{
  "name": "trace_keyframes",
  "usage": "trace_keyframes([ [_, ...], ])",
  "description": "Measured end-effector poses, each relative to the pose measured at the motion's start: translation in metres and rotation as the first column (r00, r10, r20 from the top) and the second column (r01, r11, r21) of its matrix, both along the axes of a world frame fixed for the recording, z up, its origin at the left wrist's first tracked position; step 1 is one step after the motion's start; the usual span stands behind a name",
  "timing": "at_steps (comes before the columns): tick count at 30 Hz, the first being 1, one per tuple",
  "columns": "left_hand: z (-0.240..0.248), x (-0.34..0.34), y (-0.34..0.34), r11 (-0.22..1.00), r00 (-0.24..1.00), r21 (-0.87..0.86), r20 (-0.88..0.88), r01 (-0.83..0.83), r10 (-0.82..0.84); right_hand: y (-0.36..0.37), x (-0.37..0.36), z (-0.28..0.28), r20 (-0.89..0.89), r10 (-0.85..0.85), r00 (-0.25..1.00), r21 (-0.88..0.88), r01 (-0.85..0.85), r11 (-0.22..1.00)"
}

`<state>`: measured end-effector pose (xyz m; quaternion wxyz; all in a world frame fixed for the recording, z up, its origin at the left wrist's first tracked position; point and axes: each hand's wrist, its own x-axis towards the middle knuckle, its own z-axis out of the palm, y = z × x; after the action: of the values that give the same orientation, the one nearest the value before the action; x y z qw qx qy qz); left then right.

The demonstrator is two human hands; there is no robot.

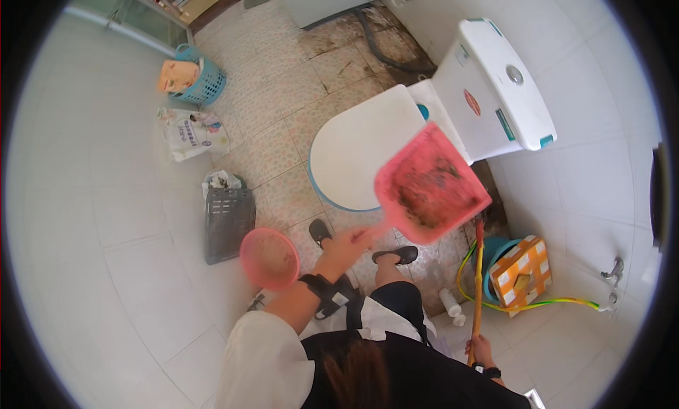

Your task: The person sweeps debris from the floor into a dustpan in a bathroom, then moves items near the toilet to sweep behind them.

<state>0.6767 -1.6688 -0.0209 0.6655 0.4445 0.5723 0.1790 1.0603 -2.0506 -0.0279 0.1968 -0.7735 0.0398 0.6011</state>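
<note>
My left hand (343, 252) is closed round the handle of a pink dustpan (428, 186). The pan is raised in front of the white toilet (368, 147) and hides part of its lid. Dark dirt is smeared over the inside of the pan. At the lower right, my right hand (481, 349) grips a long yellow-brown stick (479, 289). Its far end is red and reaches down close to the dustpan's right corner. What sits at that end is dark and mostly hidden, so its kind is unclear.
Left of my feet are a pink basin (270, 258), a grey plastic crate (230, 225), a white bag (194, 135) and a blue basket (201, 80). To the right, a yellow-green hose (566, 302) runs by a blue bucket (501, 250) with an orange-and-white box (522, 276). White bottles (450, 303) lie nearby.
</note>
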Motion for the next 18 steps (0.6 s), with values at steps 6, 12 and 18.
trace_keyframes([
  [6,-0.027,-0.123,0.021,0.878,0.882,0.083,0.037,-0.471,0.470,0.006,-0.077,0.043,0.154,0.409,0.899,0.003,-0.414,0.910],
  [12,-0.047,-0.245,0.040,0.646,0.656,0.129,0.051,-0.752,0.753,0.052,-0.147,0.050,0.171,0.687,0.707,-0.156,-0.669,0.727],
  [18,-0.039,-0.358,0.036,0.439,0.433,0.340,-0.098,-0.832,0.896,0.116,-0.174,0.039,0.079,0.787,0.612,-0.267,-0.748,0.608],
])
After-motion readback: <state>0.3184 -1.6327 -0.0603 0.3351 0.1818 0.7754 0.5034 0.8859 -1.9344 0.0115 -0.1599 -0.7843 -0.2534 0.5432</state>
